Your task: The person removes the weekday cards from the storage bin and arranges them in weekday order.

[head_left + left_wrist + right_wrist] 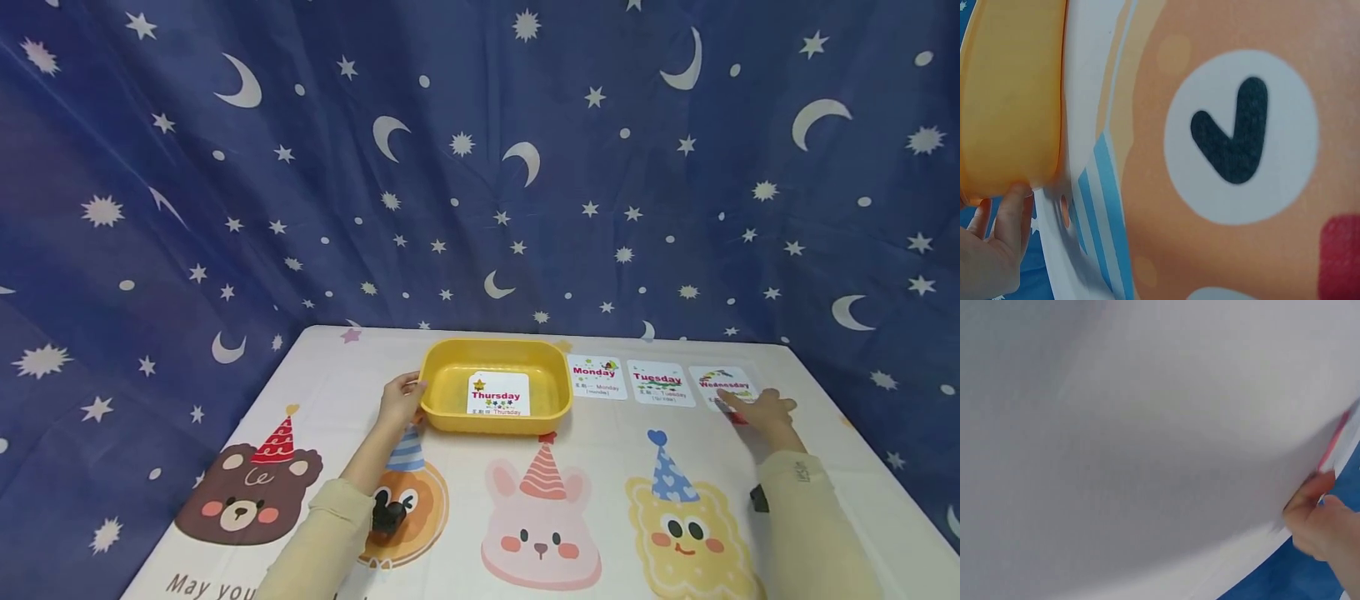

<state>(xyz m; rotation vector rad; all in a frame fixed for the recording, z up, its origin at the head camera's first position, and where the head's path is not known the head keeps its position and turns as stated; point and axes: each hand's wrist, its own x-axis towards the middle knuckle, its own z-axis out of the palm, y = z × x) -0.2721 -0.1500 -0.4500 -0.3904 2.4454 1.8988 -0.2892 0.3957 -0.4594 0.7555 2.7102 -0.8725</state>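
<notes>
My left hand [399,402] grips the left end of a yellow plastic tray [495,423]; in the left wrist view its fingers [1009,219] meet the tray's end wall. Inside the tray lies a white Thursday card [499,386]. My right hand [761,410] is at the right end of a row of cards, its fingers pinching the lower right part of the Wednesday card [722,377] and covering that corner. Blurred in the right wrist view, the hand [1319,515] holds the thin card edge close to the tablecloth.
A Monday card [597,385] sits just right of the tray, with a Tuesday card [660,393] beside it. Cartoon animals cover the pale tablecloth [465,517]. A blue curtain [480,167] with moons and stars hangs behind the table.
</notes>
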